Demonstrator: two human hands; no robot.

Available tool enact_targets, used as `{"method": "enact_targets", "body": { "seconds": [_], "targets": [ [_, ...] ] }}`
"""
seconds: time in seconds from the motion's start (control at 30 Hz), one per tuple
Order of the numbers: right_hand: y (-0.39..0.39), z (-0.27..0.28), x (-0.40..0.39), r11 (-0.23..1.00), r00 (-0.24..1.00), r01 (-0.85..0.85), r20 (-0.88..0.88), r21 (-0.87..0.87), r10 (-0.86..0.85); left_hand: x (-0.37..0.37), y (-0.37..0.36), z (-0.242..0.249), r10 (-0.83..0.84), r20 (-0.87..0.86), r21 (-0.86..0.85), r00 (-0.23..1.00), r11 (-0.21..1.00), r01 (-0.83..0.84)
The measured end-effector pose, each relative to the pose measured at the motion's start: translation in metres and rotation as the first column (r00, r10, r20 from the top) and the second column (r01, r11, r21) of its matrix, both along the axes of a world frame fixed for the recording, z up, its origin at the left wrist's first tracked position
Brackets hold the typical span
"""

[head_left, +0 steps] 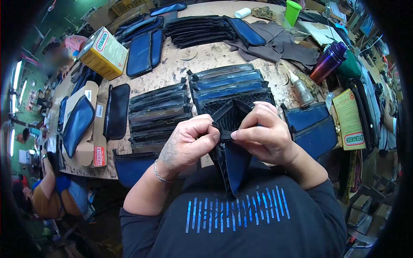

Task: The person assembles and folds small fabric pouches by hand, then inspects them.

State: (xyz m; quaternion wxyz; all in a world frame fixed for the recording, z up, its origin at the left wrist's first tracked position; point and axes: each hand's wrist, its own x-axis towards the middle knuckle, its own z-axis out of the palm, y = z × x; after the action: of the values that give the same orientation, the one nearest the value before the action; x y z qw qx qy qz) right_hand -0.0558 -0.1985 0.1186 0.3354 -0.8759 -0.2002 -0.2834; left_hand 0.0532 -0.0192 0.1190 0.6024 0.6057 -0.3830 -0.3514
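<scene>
Close to my chest I hold a dark blue and black pouch piece (236, 165), folded, with a black quilted-looking inside and its pointed lower end hanging down. My left hand (189, 142) pinches one side of its top edge. On the other side, the thumb and fingers of my right hand (267, 132) pinch the same edge. A short black strip spans between my fingertips. Just beyond my hands lie overlapping rows of blue and black pieces (228, 81). Another stack of dark pieces (158, 107) sits to their left.
A yellow-and-white can (105, 53) stands at back left, near a cardboard box (100, 129). A glue bottle (302, 91), purple tumbler (329, 62) and second can (347, 118) are on the right. Farther back are a pile of panels (200, 31) and grey scraps (275, 41). People work at left.
</scene>
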Motion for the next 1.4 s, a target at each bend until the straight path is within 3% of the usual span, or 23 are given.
{"method": "enact_targets", "body": {
  "seconds": [0.07, 0.13, 0.17, 0.2, 0.27, 0.33, 0.43, 0.47, 0.57, 0.67, 0.8, 0.87, 0.9, 1.0, 1.03, 1.07, 1.17, 1.23, 1.27, 1.33, 1.37, 1.4],
  "targets": [
    [-0.001, 0.001, -0.003, 0.999, 0.999, 0.023, 0.025, -0.043, -0.022, 0.0, -0.002, 0.004, 0.009, 0.018, -0.017, 1.0, 1.0, -0.009],
    [-0.005, 0.006, -0.002, 0.99, 0.997, -0.052, -0.058, 0.132, 0.06, 0.004, -0.007, 0.014, -0.058, 0.259, -0.03, 0.964, 0.997, 0.068],
    [-0.008, 0.004, 0.001, 0.946, 0.98, -0.144, -0.09, 0.289, 0.177, 0.004, -0.01, 0.026, -0.084, 0.324, 0.021, 0.942, 0.996, 0.082],
    [-0.011, 0.008, 0.0, 0.93, 0.964, -0.163, -0.149, 0.328, 0.221, 0.004, -0.014, 0.03, -0.087, 0.328, 0.009, 0.941, 0.996, 0.088],
    [-0.004, 0.011, -0.001, 0.776, 0.904, -0.091, -0.274, 0.625, 0.327, 0.004, -0.024, 0.036, -0.182, 0.441, 0.055, 0.879, 0.983, 0.177],
    [-0.011, 0.022, -0.006, 0.756, 0.769, 0.071, -0.518, 0.651, 0.374, 0.001, -0.033, 0.043, -0.163, 0.478, 0.052, 0.863, 0.986, 0.157],
    [-0.02, 0.021, -0.014, 0.741, 0.827, 0.028, -0.432, 0.671, 0.36, 0.008, -0.035, 0.058, -0.287, 0.395, 0.318, 0.873, 0.934, 0.163],
    [-0.022, 0.02, -0.02, 0.743, 0.849, 0.02, -0.404, 0.669, 0.341, 0.019, -0.034, 0.052, -0.354, 0.311, 0.273, 0.882, 0.922, 0.274],
    [-0.032, 0.015, -0.03, 0.582, 0.851, 0.008, -0.311, 0.813, 0.422, 0.03, -0.042, 0.019, -0.427, 0.497, 0.144, 0.755, 0.899, 0.414],
    [-0.046, 0.01, -0.033, 0.482, 0.845, -0.05, -0.219, 0.875, 0.487, 0.015, -0.043, 0.031, -0.361, 0.456, 0.191, 0.814, 0.932, 0.307],
    [-0.055, 0.004, -0.022, 0.458, 0.798, -0.04, -0.247, 0.888, 0.55, 0.005, -0.045, 0.049, -0.291, 0.5, 0.199, 0.816, 0.955, 0.219],
    [-0.051, 0.003, -0.018, 0.458, 0.701, 0.032, -0.346, 0.889, 0.623, 0.005, -0.046, 0.05, -0.323, 0.527, 0.339, 0.787, 0.928, 0.153],
    [-0.052, 0.001, -0.015, 0.566, 0.667, 0.125, -0.492, 0.815, 0.56, 0.008, -0.046, 0.043, -0.322, 0.533, 0.344, 0.782, 0.927, 0.148],
    [-0.05, -0.01, -0.006, 0.583, 0.618, 0.22, -0.574, 0.782, 0.537, 0.019, -0.05, 0.025, -0.344, 0.442, 0.413, 0.829, 0.898, 0.153],
    [-0.053, -0.023, -0.002, 0.524, 0.614, 0.273, -0.565, 0.807, 0.551, 0.025, -0.052, 0.017, -0.366, 0.41, 0.42, 0.836, 0.889, 0.183],
    [-0.055, -0.031, 0.0, 0.524, 0.608, 0.276, -0.569, 0.806, 0.554, 0.029, -0.055, 0.009, -0.379, 0.302, 0.433, 0.875, 0.872, 0.229],
    [-0.059, -0.044, 0.001, 0.409, 0.588, 0.36, -0.544, 0.839, 0.599, 0.051, -0.064, -0.02, -0.464, 0.177, 0.387, 0.868, 0.843, 0.372],
    [-0.067, -0.059, 0.002, 0.39, 0.582, 0.394, -0.554, 0.832, 0.595, 0.061, -0.07, -0.03, -0.611, 0.098, 0.398, 0.786, 0.748, 0.531],
    [-0.07, -0.065, 0.002, 0.373, 0.58, 0.42, -0.561, 0.827, 0.591, 0.063, -0.072, -0.034, -0.614, 0.095, 0.398, 0.784, 0.745, 0.536],
    [-0.074, -0.071, 0.002, 0.339, 0.597, 0.448, -0.559, 0.827, 0.576, 0.066, -0.078, -0.042, -0.532, -0.145, 0.47, 0.834, 0.705, 0.531],
    [-0.076, -0.072, 0.001, 0.307, 0.611, 0.471, -0.557, 0.827, 0.563, 0.07, -0.082, -0.048, -0.582, -0.002, 0.549, 0.813, 0.679, 0.487],
    [-0.077, -0.072, 0.001, 0.303, 0.613, 0.474, -0.557, 0.827, 0.561, 0.067, -0.084, -0.047, -0.586, -0.005, 0.55, 0.81, 0.675, 0.491]
  ]
}}
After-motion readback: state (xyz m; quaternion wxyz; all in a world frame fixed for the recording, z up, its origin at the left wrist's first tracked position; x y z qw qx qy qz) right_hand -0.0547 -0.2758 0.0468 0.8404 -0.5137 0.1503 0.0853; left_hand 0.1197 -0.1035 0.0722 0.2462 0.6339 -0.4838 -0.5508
